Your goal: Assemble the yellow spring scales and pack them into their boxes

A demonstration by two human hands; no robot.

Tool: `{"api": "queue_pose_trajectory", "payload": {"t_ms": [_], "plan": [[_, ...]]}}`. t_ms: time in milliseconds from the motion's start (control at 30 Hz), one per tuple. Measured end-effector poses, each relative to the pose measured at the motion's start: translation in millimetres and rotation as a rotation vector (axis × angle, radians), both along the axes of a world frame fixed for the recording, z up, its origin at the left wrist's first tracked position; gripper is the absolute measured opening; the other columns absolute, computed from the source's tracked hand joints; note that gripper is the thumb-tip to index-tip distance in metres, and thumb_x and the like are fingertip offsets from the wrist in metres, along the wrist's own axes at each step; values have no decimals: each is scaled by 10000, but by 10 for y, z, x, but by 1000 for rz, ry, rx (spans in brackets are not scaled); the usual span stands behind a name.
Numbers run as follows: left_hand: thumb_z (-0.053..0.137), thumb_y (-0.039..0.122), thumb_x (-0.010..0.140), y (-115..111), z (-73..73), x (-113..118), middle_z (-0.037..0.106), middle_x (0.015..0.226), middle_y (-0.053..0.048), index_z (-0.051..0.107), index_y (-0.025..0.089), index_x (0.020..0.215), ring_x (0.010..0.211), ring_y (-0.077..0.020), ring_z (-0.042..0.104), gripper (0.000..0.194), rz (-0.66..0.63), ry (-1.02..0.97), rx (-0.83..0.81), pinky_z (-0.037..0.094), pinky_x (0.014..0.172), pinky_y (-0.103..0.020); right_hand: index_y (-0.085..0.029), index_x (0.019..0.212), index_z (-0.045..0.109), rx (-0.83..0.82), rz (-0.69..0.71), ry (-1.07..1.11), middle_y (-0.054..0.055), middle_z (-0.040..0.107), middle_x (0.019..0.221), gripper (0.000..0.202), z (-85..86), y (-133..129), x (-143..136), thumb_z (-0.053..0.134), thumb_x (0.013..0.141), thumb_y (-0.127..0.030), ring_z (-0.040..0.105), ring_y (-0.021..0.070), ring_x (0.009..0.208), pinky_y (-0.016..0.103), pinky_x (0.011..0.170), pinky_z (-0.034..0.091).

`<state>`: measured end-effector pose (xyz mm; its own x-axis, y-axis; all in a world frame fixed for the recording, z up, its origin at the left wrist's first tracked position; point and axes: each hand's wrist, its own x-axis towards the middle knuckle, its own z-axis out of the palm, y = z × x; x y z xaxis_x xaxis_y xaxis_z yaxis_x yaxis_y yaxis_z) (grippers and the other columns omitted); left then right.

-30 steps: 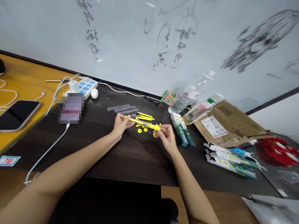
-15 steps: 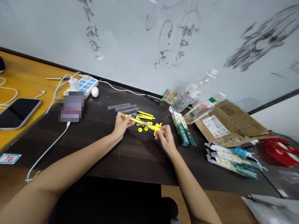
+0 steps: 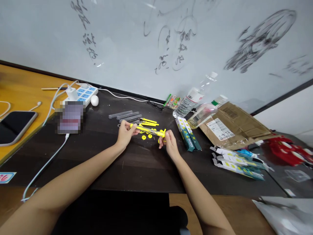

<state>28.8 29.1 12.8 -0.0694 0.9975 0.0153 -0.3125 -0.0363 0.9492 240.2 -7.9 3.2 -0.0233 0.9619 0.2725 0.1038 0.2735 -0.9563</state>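
Between my hands, above the dark table, is a clear-tubed spring scale point(image 3: 150, 131) with yellow ends. My left hand point(image 3: 124, 134) is closed around its left end, and my right hand point(image 3: 170, 143) pinches the yellow end at the right, its fingertips partly hidden. Just behind lie yellow rods point(image 3: 150, 122) with thin metal parts. Several small yellow round caps point(image 3: 143, 137) are scattered below and behind the tube. Clear graduated tubes point(image 3: 127, 115) rest side by side beyond my left hand.
Right of my hands stand green-and-white boxes point(image 3: 187, 135), with opened boxes point(image 3: 239, 163) farther right. A water bottle point(image 3: 189, 102), a second bottle point(image 3: 205, 112) and a cardboard parcel point(image 3: 227, 125) are behind. A phone point(image 3: 70, 117) on a cable and a power strip point(image 3: 85, 94) are at left.
The spring scale is held more nearly level, its right end slightly higher. My right hand has shifted its grip on the yellow end. The whole view has swung slightly to the right.
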Motion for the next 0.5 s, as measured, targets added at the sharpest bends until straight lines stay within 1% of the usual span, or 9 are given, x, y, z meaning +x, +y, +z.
{"api": "queue_pose_trajectory", "payload": {"t_ms": [133,200,267,333,400,500], "plan": [[697,410,723,47,-51,-29,638,681,30,350,197,782,527,-128,664,412,-23,89,-14,505,480,-201,-235,797,344,32,-3,60,-70,560,608,318,48,-17,-4,472,901,-506,497,76,432,198,412,445],[676,468,726,65,-84,-56,650,652,17,346,202,764,509,-134,646,426,-82,176,-26,482,471,-213,-235,815,359,44,-23,85,-61,582,641,316,87,-16,18,517,879,-502,520,82,453,212,426,467],[645,508,740,66,-107,-86,642,594,14,359,205,738,512,-135,622,417,-157,320,-5,469,505,-233,-236,840,378,56,-58,108,-56,590,659,317,120,-8,58,552,858,-501,539,89,465,222,434,479],[620,523,756,53,-111,-114,618,545,22,388,205,703,520,-132,585,397,-214,514,88,437,543,-239,-236,857,393,68,-98,121,-55,587,657,315,149,0,105,563,850,-500,547,90,464,224,439,479],[594,533,773,35,-97,-138,598,538,28,425,203,673,519,-131,540,384,-258,703,196,385,549,-240,-235,862,402,78,-129,123,-60,575,641,315,174,3,142,562,847,-506,545,89,455,222,439,477],[554,540,798,11,-54,-160,551,545,30,473,196,633,515,-130,481,390,-382,911,336,323,535,-244,-234,879,418,74,-121,110,-73,547,596,319,201,-8,153,568,839,-513,543,95,445,227,442,485]]}}
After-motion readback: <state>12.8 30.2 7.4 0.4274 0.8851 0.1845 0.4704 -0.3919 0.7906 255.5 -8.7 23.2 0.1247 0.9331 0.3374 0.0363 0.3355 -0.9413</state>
